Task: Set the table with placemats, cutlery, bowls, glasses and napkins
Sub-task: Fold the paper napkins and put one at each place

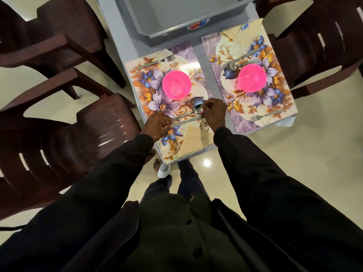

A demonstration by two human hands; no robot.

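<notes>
Below a grey tub (176, 14) lettered "ASTER TR", a pink bowl (176, 85) sits on the left placemat (141, 75), where the left hand (157, 124) pinches a knife (188, 120) and the right hand (214, 113) pinches a spoon (193, 111), and a second pink bowl (252, 77) sits on the right placemat (282, 107).

Left hand (157, 124): pinches the handle end of the knife (186, 120), which lies on the left placemat (137, 75).
Right hand (214, 113): fingers (205, 106) curl onto the head of the spoon (196, 110), which lies just beside the knife.
Left placemat: flowered. It carries the left bowl (176, 85), which is pink, the left fork (157, 62) at its far edge and a folded napkin (194, 143) near the person.
Right placemat (284, 103): flowered. It carries the right bowl (252, 77), also pink, and the right fork (263, 116). There is more cutlery beyond the bowl.
Counter (115, 46): grey. Both placemats lie side by side on it.
Bin (176, 16): grey, at the far end.
Chairs (59, 46): dark, on both sides.
</notes>
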